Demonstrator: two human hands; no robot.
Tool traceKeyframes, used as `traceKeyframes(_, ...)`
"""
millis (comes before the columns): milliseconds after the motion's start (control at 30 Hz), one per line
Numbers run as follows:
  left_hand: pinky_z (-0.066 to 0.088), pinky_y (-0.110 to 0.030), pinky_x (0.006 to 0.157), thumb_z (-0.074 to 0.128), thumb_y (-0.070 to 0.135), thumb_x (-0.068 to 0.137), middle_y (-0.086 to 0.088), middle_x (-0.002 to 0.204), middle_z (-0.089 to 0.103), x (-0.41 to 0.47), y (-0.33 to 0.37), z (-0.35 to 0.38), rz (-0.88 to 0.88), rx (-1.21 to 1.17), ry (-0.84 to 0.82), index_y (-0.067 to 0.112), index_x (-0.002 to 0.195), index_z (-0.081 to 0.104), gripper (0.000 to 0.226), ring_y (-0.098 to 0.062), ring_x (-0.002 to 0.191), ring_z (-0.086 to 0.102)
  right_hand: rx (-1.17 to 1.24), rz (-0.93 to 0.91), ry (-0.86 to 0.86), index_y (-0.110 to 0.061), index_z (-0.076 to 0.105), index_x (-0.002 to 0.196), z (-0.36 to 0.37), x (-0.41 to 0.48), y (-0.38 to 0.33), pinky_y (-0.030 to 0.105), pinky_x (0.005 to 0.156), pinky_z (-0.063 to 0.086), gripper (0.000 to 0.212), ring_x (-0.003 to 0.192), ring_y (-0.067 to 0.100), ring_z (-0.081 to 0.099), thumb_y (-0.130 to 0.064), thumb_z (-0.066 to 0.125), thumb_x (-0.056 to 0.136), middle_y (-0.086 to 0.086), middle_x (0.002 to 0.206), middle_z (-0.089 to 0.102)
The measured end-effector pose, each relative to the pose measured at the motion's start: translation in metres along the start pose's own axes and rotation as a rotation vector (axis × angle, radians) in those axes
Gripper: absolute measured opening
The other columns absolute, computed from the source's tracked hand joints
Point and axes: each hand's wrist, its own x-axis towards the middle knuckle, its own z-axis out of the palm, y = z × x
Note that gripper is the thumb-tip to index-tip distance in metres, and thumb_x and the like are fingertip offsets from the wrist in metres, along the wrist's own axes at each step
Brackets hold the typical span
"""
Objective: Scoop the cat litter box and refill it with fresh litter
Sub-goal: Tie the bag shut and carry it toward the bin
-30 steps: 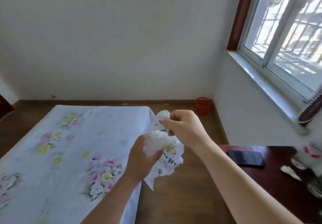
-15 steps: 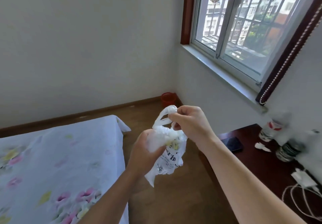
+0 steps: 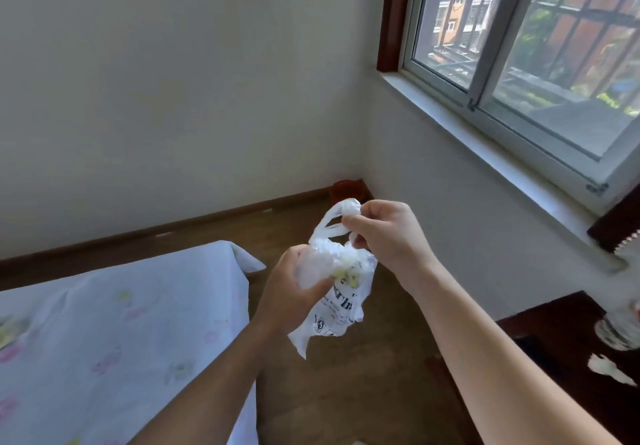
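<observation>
Both hands were held up in front of the chest, over the wood floor [image 3: 363,392]. The left hand [image 3: 289,294] had its fingers curled round the bunched middle of a white plastic bag [image 3: 334,306]. The right hand [image 3: 388,233] pinched the bag's handle loops [image 3: 337,214] at the top, with fingers and thumb closed on them.

The bag hung roughly upright. Its long axis ran from the handles down to the loose printed end below the left hand. The handles lay above and slightly right of the left-hand grip, so the right hand was the nearer one to work them. This was likely tying or opening the bag, though I couldn't tell which. What was inside was blurred.

No litter box was in view. A small red bin [image 3: 348,190] sat in the far corner beyond the hands. A floral bed sheet [image 3: 121,323] lay to the left and a dark table [image 3: 554,327] to the right.
</observation>
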Motion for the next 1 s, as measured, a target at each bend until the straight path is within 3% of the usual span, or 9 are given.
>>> traceKeyframes(200, 0.046, -0.012, 0.077, 0.078, 0.043, 0.077, 0.029, 0.108, 0.049, 0.109, 0.001, -0.003, -0.017, 0.003, 0.037, 0.042, 0.119, 0.040, 0.057, -0.001, 0.100, 0.055, 0.010, 0.027, -0.035, -0.004, 0.064, 0.068, 0.001, 0.118, -0.003, 0.030, 0.062, 0.050, 0.022, 0.057, 0.012, 0.057, -0.020, 0.070, 0.081, 0.010, 0.064, 0.065)
traceKeyframes(333, 0.047, -0.016, 0.077, 0.080, 0.040, 0.076, 0.025, 0.109, 0.053, 0.182, -0.007, -0.004, 0.000, -0.027, 0.047, 0.041, 0.116, 0.045, 0.054, -0.002, 0.101, 0.056, 0.003, 0.043, -0.039, -0.002, 0.060, 0.067, 0.007, 0.193, -0.001, 0.031, 0.059, 0.046, 0.025, 0.056, 0.013, 0.054, -0.021, 0.071, 0.080, 0.002, 0.058, 0.061)
traceKeyframes(467, 0.053, -0.021, 0.077, 0.077, 0.051, 0.073, 0.024, 0.109, 0.057, 0.265, -0.027, 0.000, 0.002, -0.068, 0.032, 0.050, 0.110, 0.047, 0.047, 0.003, 0.100, 0.056, -0.003, 0.061, -0.007, 0.000, 0.059, 0.073, 0.020, 0.276, 0.014, 0.032, 0.059, 0.042, 0.028, 0.059, 0.016, 0.048, -0.026, 0.070, 0.078, 0.006, 0.064, 0.056)
traceKeyframes(733, 0.053, -0.028, 0.079, 0.080, 0.051, 0.071, 0.018, 0.107, 0.063, 0.451, -0.067, 0.006, -0.054, -0.204, -0.123, 0.042, 0.108, 0.056, 0.045, -0.003, 0.100, 0.060, 0.025, 0.164, 0.089, -0.016, 0.060, 0.060, 0.042, 0.438, 0.040, 0.033, 0.059, 0.041, 0.025, 0.058, 0.013, 0.048, -0.026, 0.070, 0.082, -0.002, 0.060, 0.053)
traceKeyframes(867, 0.049, -0.016, 0.072, 0.082, 0.045, 0.072, 0.015, 0.104, 0.065, 0.541, -0.068, 0.013, -0.052, -0.206, -0.187, 0.039, 0.104, 0.060, 0.039, -0.002, 0.098, 0.061, 0.025, 0.196, 0.126, -0.013, 0.060, 0.061, 0.038, 0.517, 0.048, 0.031, 0.059, 0.040, 0.028, 0.058, 0.012, 0.046, -0.026, 0.070, 0.083, 0.000, 0.060, 0.054)
traceKeyframes(1000, 0.051, -0.022, 0.078, 0.082, 0.045, 0.071, 0.013, 0.106, 0.064, 0.631, -0.071, 0.029, -0.045, -0.164, -0.232, 0.037, 0.102, 0.060, 0.039, -0.002, 0.099, 0.060, -0.004, 0.193, 0.148, -0.001, 0.056, 0.069, 0.028, 0.601, 0.065, 0.031, 0.058, 0.035, 0.034, 0.059, 0.013, 0.042, -0.028, 0.069, 0.084, 0.003, 0.061, 0.046)
